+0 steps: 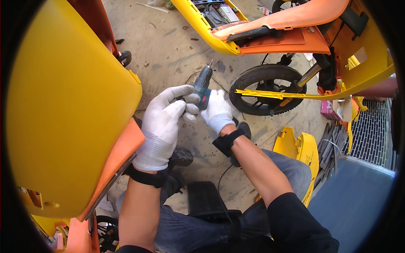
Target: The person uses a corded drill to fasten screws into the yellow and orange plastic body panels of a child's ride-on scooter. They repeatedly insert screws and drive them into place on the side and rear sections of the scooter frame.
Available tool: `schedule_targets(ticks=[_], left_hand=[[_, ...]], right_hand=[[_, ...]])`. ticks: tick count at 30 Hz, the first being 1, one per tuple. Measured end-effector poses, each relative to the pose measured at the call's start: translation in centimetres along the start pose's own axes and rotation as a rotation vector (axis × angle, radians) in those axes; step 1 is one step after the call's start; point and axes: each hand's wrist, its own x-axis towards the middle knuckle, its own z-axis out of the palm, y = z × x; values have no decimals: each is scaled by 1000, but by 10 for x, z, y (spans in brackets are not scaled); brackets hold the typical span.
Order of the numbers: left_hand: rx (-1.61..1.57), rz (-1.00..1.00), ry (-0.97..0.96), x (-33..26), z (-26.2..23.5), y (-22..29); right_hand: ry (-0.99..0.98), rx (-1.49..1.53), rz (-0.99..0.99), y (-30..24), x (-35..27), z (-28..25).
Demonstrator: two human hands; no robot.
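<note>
Power driver: dark teal and black power driver [203,90], held above the floor [168,55] in front of the person, its thin bit pointing away toward the top of the view.
Right hand: white-gloved right hand [217,109] closed around the driver's grip from the right side.
Left hand: white-gloved left hand [162,111] just beside the driver, fingers half curled, palm side turned toward the tool; a small dark spot shows at the fingertips, but whether it is a held part cannot be told.
Wrists: black band [145,177] on the left, black band [228,141] on the right.
Left side: large yellow body panel [76,105] with an orange lower edge, near the left hand.
Right side, upper: vehicle with orange and yellow bodywork; black-tyred wheel [260,111] beneath it, a yellow strip [261,93] crossing in front of the wheel.
Right side, lower: loose yellow panel [310,152] beside the person's leg; tied bundle of dark strips [331,147] next to it; blue-grey flat surface [354,202] nearest the viewer.
</note>
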Motion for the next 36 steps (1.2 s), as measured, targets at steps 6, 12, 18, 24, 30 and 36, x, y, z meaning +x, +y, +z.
schedule_targets(ticks=[6, 12, 18, 24, 30, 36], left_hand=[[90, 49, -43, -7, 1, -2], [53, 8, -87, -15, 8, -1], [126, -3, -173, -23, 18, -6], [168, -85, -278, -30, 22, -25], [127, -151, -239, -33, 28, -48], [136, -173, -350, -32, 29, -56]], right_hand=[[-225, 708, -48, 25, -26, -26], [-388, 1393, -12, 41, -79, -109], [-323, 1522, 134, 44, -168, -178], [-243, 1591, 125, 58, -214, -176], [-240, 1401, -9, 84, -230, -162], [-315, 1548, 40, 94, -237, -163]])
